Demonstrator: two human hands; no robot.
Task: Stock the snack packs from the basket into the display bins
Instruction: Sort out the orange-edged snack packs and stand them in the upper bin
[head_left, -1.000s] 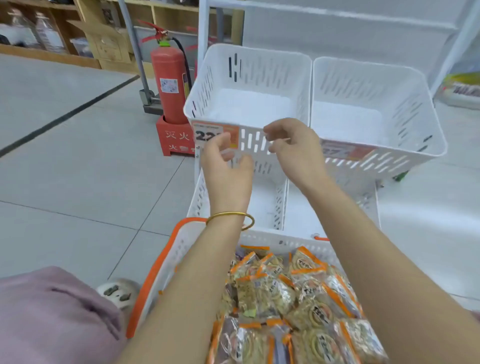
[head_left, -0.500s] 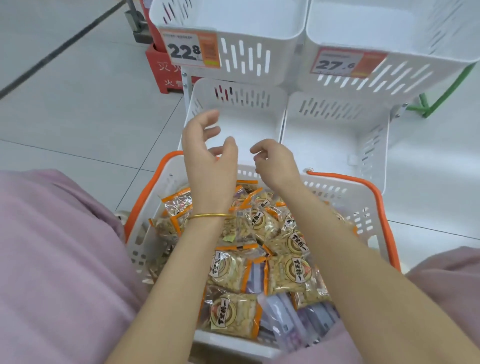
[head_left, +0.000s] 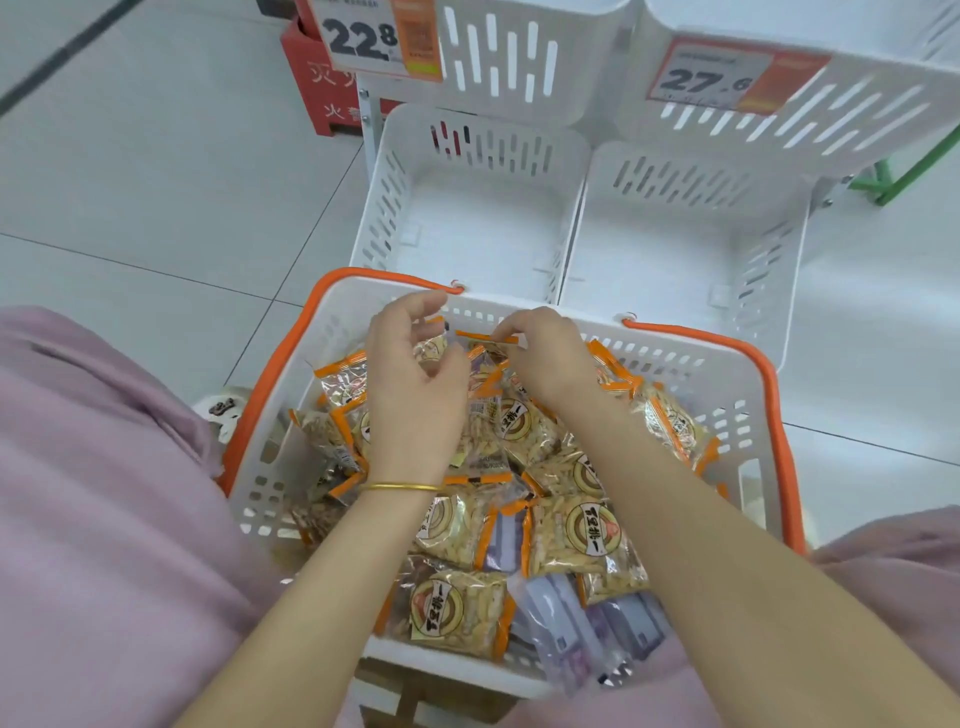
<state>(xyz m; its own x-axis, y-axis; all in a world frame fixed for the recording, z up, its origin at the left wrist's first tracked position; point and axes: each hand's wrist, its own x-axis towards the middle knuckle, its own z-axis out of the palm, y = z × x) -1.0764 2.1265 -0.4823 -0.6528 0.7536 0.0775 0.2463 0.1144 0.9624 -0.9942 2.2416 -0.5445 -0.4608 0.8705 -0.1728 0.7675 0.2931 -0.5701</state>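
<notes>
A white basket (head_left: 691, 358) with orange handles stands between my knees, filled with several orange-edged snack packs (head_left: 587, 530) and a few purple packs (head_left: 561, 618). My right hand (head_left: 545, 364) is at the basket's far end and pinches the orange top edge of a snack pack (head_left: 488, 339). Beside it, my left hand (head_left: 410, 379) hovers over the packs with fingers loosely curved, holding nothing. Two empty white display bins sit just beyond the basket, the lower left bin (head_left: 395, 197) and the lower right bin (head_left: 769, 249). Two upper bins carry price labels, 22.8 (head_left: 498, 52) and 27.6 (head_left: 857, 119).
A red fire extinguisher stand (head_left: 322, 88) is on the tiled floor left of the rack. A green frame (head_left: 904, 176) shows at the right. My pink trouser legs (head_left: 104, 493) flank the basket, with a shoe (head_left: 223, 410) by its left side.
Both hands came down from the front of the upper left bin to the basket. The view tilted down. My right hand has taken hold of a pack's edge.
</notes>
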